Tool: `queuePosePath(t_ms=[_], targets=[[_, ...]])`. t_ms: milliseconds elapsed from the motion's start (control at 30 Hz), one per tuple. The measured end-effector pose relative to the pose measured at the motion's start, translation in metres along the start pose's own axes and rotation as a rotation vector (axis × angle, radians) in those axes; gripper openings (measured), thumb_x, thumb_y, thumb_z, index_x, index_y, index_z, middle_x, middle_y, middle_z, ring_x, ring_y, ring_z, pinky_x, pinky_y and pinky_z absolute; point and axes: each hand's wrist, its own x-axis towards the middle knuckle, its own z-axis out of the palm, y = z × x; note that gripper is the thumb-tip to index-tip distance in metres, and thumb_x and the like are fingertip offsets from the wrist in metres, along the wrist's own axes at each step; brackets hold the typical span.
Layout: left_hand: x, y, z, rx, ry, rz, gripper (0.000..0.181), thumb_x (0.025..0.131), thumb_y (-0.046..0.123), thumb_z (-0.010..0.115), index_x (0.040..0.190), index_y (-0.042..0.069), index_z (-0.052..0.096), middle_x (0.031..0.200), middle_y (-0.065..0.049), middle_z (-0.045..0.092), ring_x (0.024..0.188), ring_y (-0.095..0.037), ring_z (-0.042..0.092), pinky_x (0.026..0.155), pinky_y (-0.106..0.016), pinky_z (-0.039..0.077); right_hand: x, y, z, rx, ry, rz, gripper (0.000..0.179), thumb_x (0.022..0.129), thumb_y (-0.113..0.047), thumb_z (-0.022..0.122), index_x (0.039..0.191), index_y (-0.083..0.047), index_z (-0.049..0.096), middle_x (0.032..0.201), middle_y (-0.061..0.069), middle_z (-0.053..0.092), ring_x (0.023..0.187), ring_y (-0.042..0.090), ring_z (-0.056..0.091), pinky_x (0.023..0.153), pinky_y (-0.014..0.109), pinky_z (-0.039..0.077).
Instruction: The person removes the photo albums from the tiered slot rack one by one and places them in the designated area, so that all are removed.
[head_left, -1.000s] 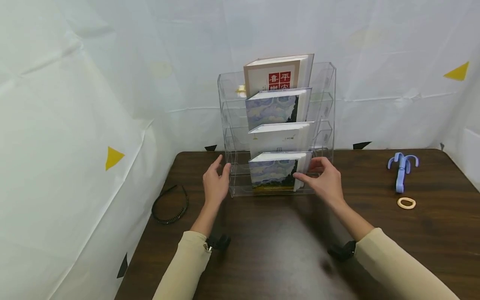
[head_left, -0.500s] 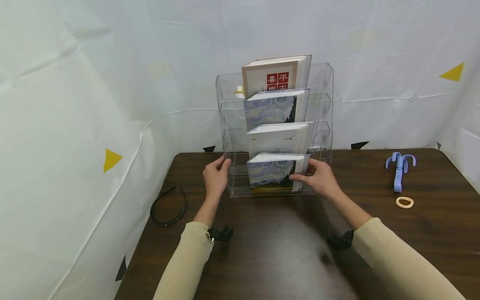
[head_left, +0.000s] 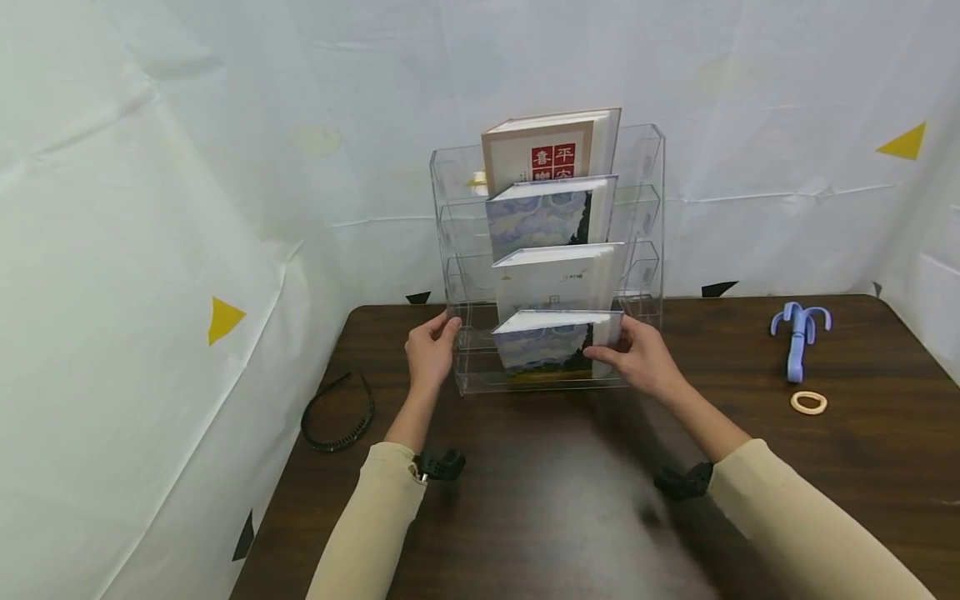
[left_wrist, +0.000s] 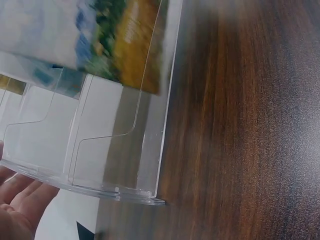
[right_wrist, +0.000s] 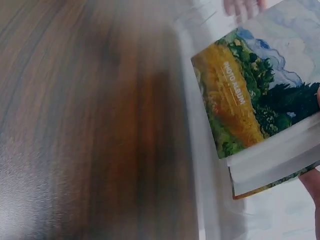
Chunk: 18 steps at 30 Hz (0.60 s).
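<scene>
At the clear rack [head_left: 482, 385], grips the tilted, bottom-tier photo album [head_left: 545, 348] with curled fingers of the right hand [head_left: 642, 360], pinches the rack's edge with the left hand [head_left: 430, 354], could tip both by tugging hard.

Rack [left_wrist: 156, 150] of clear, glossy, hard-looking plastic; album [right_wrist: 255, 90] smooth-covered, its pages [right_wrist: 280, 152] matt white paper; table [head_left: 540, 500] wood-grained, finely pebbled, dull sheen; backdrop [head_left: 375, 125] creased, mostly matt; sleeves [head_left: 371, 517] soft matt cloth; hook [head_left: 797, 350] smooth, plastic-looking.

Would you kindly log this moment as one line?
left hand: holds clear rack at left | right hand: grips lowest photo album | photo album: tilted
</scene>
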Motion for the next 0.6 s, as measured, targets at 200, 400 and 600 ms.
queuePosePath(t_ms=[200, 400, 600], targets=[[0.000, -0.002, -0.001, -0.034, -0.023, -0.019, 0.033, 0.092, 0.025, 0.070, 0.121, 0.008, 0.071, 0.106, -0.010, 0.073, 0.109, -0.023, 0.065, 0.100, -0.040, 0.045, -0.022, -0.014, -0.035, 0.125, 0.095, -0.023, 0.034, 0.090, -0.006, 0.072, 0.119, 0.006, 0.058, 0.093, 0.006, 0.070, 0.077, 0.006, 0.066, 0.065, 0.022, 0.054], [0.001, -0.003, -0.001, -0.064, -0.044, -0.038, 0.034, 0.093, 0.025, 0.070, 0.122, 0.006, 0.070, 0.104, -0.010, 0.073, 0.105, -0.022, 0.068, 0.095, -0.039, 0.049, -0.076, -0.004, -0.088, 0.342, 0.087, 0.213, 0.025, 0.096, -0.011, 0.064, 0.120, -0.014, 0.056, 0.095, -0.012, 0.072, 0.082, 0.006, 0.067, 0.066, 0.023, 0.055], [0.002, 0.000, -0.002, -0.059, -0.051, -0.022, 0.032, 0.094, 0.022, 0.069, 0.120, 0.004, 0.070, 0.104, -0.012, 0.073, 0.104, -0.023, 0.068, 0.094, -0.039, 0.049, -0.133, 0.044, -0.135, 0.498, -0.040, 0.603, 0.006, 0.101, -0.023, 0.056, 0.104, -0.028, 0.059, 0.093, -0.009, 0.070, 0.081, 0.012, 0.068, 0.067, 0.031, 0.055]])
